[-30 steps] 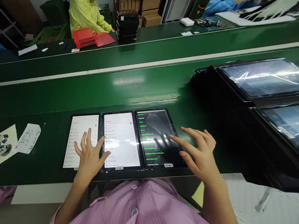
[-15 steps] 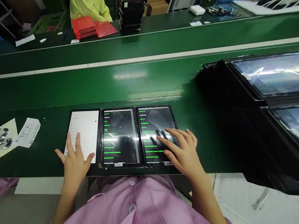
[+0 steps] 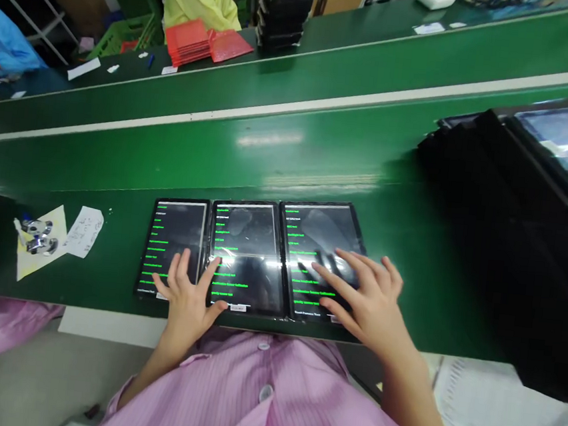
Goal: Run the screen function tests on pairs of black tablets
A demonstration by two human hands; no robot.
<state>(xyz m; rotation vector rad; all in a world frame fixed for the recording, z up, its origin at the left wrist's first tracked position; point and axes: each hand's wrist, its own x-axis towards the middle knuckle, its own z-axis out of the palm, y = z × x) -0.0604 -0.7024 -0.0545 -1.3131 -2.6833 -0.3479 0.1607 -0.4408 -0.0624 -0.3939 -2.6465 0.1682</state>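
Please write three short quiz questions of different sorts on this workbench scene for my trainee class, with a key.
1. How many tablets lie side by side in front of the person?
2. True or false: the red stack lies beyond the white stripe, as the person sees it.
3. Which tablet does the right hand reach over? A left, B middle, C right.

Key: 1. Three. 2. True. 3. C.

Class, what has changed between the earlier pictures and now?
The left tablet and middle tablet turned from white to dark with green text. The left hand swung left, then back. The right hand moved left over the right tablet, which stayed dark.
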